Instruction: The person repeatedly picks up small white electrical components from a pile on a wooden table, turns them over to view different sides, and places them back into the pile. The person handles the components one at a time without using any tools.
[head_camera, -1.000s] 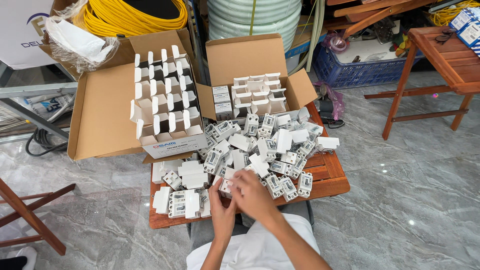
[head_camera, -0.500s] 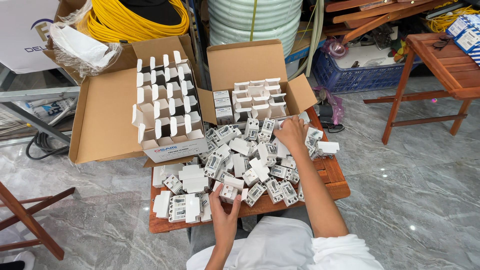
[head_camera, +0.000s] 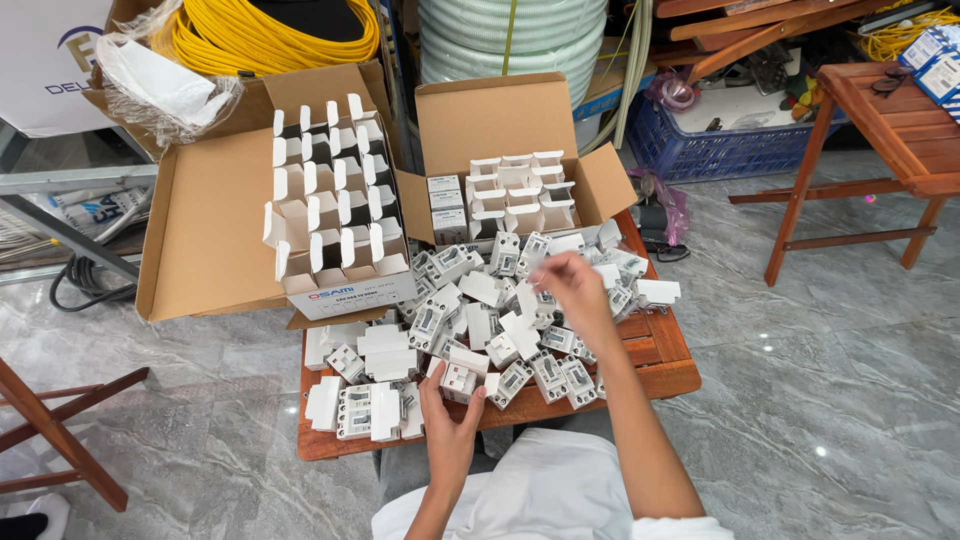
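wooden table, left hand grip around small white breaker, right hand grip unclear

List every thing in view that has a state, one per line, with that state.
Left carton: open, flaps spread, small boxes inside with their flaps up.
Right carton: open, partly filled with small open boxes.
Breakers: loose, heaped on the table.
Table: upright, mostly covered.
Left hand: holding one breaker at the near edge.
Right hand: stretched over the heap, fingers blurred.
Yellow cable: coiled.
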